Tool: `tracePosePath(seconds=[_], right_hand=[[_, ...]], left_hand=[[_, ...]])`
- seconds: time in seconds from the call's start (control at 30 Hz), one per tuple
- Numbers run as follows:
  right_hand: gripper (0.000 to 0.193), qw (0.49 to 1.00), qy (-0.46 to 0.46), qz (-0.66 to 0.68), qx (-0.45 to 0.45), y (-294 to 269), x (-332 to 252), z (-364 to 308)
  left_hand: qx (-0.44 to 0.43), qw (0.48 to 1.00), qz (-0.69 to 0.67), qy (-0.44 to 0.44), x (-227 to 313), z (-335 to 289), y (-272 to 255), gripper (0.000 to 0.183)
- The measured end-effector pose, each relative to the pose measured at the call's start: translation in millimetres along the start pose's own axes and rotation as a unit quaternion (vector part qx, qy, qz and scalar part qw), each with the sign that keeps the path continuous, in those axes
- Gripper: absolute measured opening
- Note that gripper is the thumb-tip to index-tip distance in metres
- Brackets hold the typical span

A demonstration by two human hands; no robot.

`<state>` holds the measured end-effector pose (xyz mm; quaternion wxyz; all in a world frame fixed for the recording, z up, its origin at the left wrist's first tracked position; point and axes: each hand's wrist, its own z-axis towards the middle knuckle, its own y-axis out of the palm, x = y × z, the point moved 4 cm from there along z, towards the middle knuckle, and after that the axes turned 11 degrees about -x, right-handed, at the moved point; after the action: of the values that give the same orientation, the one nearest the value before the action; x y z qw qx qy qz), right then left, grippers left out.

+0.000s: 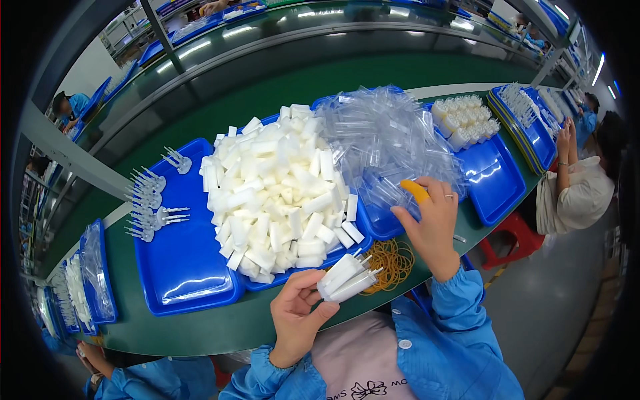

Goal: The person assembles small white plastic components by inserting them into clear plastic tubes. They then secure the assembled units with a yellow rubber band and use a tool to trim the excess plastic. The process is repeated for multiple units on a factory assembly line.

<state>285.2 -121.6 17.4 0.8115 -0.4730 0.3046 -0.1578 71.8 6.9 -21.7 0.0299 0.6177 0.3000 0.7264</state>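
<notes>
The left hand (298, 317) is gripping a white foam cluster (347, 277), its fingers and thumb lying round the base while thin white tips are pointing up and away to the right; the right hand (432, 223) is hovering at the near right side of a heap of clear tubes (380, 133), a yellow cover (415, 191) sitting on one finger and the thumb standing apart from it; whether it is gripping a tube, I cannot tell; brown rubber bands (393, 267) are lying between the two hands on the green bench (200, 343); white foam blocks (273, 193) are piling up beyond the left hand; farther to its left, a blue tray (190, 277) is holding white pronged pieces (148, 187).
</notes>
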Motion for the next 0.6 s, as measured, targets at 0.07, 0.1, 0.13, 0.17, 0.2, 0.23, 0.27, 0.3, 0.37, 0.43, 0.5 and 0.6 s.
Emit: tracePosePath(seconds=[0.07,0.1,0.13,0.17,0.2,0.23,0.27,0.3,0.37,0.43,0.5,0.6], right_hand=[[0.032,0.996,0.029,-0.075,-0.049,10,9,3],[0.032,0.997,0.017,-0.065,-0.035,12,9,3],[0.032,0.998,0.005,-0.054,-0.021,13,8,1],[0.032,0.999,-0.007,-0.043,-0.006,13,6,-1],[0.032,1.0,-0.01,-0.006,0.008,13,5,-4],[0.032,0.999,-0.014,0.031,0.022,10,4,-8],[0.032,0.997,-0.017,0.068,0.036,7,2,-10],[0.031,0.995,-0.023,0.09,0.027,4,-1,-13],[0.03,0.99,-0.034,0.133,0.009,-1,-6,-16],[0.029,0.995,-0.045,0.089,-0.005,2,-1,-13],[0.029,0.997,-0.055,0.052,-0.014,9,5,-10],[0.03,0.998,-0.044,0.049,-0.019,16,12,-10]], left_hand=[[0.002,1.0,-0.012,-0.002,-1,0,1,0.045],[0.003,1.0,-0.008,0.0,0,-1,0,0.046],[0.003,1.0,-0.005,0.002,0,-2,-1,0.046],[0.003,1.0,-0.001,0.005,0,-2,-1,0.047],[0.005,1.0,-0.003,-0.006,0,-2,-2,0.048],[0.007,1.0,-0.005,-0.017,1,-1,-2,0.05],[0.009,1.0,-0.007,-0.028,2,0,-1,0.051],[0.016,0.999,-0.011,-0.027,3,1,-1,0.052],[0.031,0.999,-0.017,-0.025,3,2,1,0.055],[0.024,0.999,-0.02,-0.03,2,2,3,0.056],[0.018,0.999,-0.023,-0.035,1,2,4,0.057],[0.012,0.999,-0.023,-0.042,1,1,4,0.057]])
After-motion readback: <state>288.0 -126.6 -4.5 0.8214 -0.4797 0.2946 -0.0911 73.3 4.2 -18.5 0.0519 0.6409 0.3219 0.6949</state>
